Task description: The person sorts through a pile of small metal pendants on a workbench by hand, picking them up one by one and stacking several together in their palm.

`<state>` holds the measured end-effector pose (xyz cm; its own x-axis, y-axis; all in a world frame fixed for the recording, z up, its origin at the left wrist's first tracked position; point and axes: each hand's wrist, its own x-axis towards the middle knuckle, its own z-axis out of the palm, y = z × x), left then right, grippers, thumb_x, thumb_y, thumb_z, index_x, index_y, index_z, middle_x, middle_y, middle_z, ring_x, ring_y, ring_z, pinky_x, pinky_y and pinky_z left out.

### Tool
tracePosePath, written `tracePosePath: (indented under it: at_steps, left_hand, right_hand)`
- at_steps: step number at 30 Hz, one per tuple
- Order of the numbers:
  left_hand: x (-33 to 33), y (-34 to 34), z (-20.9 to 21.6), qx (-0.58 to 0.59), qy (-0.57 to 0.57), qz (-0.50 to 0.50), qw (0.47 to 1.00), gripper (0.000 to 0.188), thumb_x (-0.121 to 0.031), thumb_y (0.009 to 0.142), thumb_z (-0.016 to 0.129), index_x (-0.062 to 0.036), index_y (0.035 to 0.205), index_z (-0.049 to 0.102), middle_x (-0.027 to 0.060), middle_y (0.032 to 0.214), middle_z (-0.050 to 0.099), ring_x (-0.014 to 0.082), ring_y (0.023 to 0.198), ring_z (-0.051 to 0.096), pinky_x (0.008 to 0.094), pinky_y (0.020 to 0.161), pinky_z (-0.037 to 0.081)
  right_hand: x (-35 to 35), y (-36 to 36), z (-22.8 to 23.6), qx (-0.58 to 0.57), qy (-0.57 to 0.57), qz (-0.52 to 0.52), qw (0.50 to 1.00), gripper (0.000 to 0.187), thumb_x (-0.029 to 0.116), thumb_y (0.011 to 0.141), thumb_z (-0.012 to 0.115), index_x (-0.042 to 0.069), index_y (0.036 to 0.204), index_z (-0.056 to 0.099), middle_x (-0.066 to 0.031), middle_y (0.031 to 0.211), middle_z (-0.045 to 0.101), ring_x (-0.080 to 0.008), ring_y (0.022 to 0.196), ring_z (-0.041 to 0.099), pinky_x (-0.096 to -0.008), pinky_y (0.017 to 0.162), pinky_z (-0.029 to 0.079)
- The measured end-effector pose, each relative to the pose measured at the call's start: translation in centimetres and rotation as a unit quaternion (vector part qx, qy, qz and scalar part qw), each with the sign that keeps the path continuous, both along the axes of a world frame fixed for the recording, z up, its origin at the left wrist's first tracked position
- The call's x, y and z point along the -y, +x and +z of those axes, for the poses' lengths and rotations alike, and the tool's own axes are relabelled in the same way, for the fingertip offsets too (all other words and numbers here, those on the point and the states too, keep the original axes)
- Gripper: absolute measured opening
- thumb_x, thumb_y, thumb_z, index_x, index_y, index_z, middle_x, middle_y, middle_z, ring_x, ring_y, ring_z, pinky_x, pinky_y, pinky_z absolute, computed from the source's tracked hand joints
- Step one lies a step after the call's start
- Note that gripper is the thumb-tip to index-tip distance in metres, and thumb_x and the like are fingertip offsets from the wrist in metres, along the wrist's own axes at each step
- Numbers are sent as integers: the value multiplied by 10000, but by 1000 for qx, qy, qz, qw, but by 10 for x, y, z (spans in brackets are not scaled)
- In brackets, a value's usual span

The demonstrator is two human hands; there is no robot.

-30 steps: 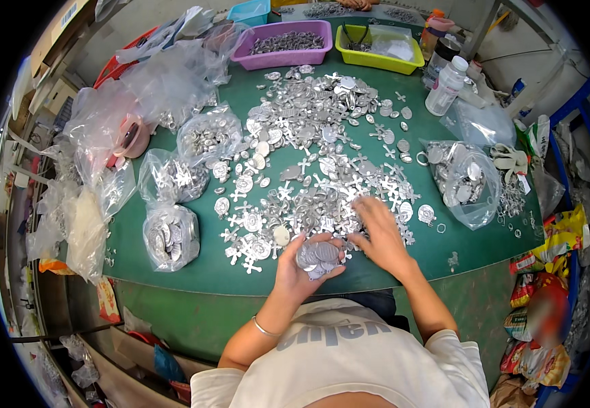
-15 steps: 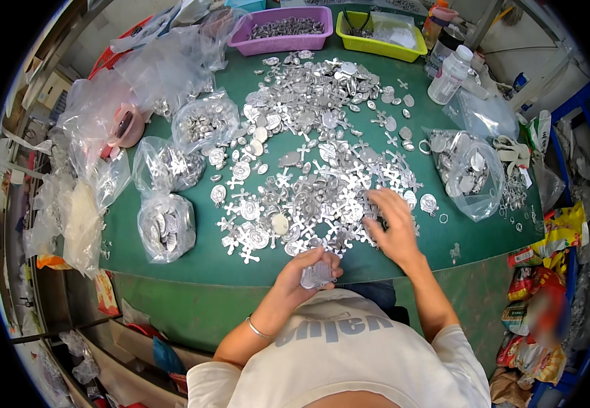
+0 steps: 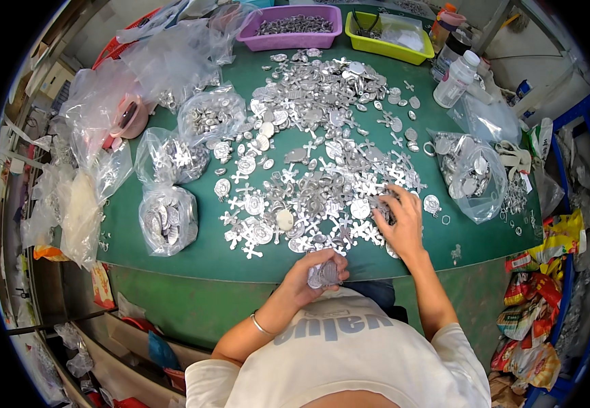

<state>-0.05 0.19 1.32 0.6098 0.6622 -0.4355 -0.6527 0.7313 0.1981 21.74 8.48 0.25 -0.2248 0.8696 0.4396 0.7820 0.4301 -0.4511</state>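
Note:
Silver-coloured crosses and medals lie in a loose pile (image 3: 308,194) on the green tabletop. At the table's front edge, my left hand (image 3: 302,280) is closed round a few silver medals (image 3: 323,275), palm turned up. My right hand (image 3: 404,224) rests at the right side of the pile. Its fingers are bent and apart over some dark grey pieces, which they partly hide; I see none lifted. A round medal (image 3: 360,209) lies just left of its fingertips, and another medal (image 3: 431,204) to its right.
Clear bags of metal pieces stand at left (image 3: 168,221) and right (image 3: 475,177). At the back are a purple tray (image 3: 291,42) of small parts and a yellow-green tray (image 3: 390,49). A white bottle (image 3: 457,80) stands back right, a pink cup (image 3: 130,117) back left.
My right hand has shifted a little to the right, its fingers more bent, uncovering a round medal. My left hand still holds the medals. The view has moved slightly.

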Motion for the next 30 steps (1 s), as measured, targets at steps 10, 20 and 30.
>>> tracePosePath:
  at_steps: [10,20,30]
  left_hand:
    - [4,1,-1,-29,13,14,999,206,-224,845,564,-27,903,554,65,798,484,204,767,512,345,574,536]
    - [8,1,2,-6,36,-10,999,177,-189,827,573,-37,915,558,42,770,487,172,740,492,270,516,409]
    - [9,0,-8,31,21,5,999,152,-141,834,579,-32,939,584,45,765,524,184,748,524,287,520,431]
  right_hand:
    - [-2,-14,12,-77,-18,-1,997,309,23,715,608,13,1020,564,-137,1094,556,-318,1087,481,-394,938,347]
    - [-48,-77,4,63,-11,271,960,520,290,642,748,95,1088,567,-78,1116,522,-250,1052,490,-391,869,354]
    - [-71,-58,7,9,81,64,995,157,96,725,662,52,858,592,-58,870,572,-241,875,509,-359,781,354]
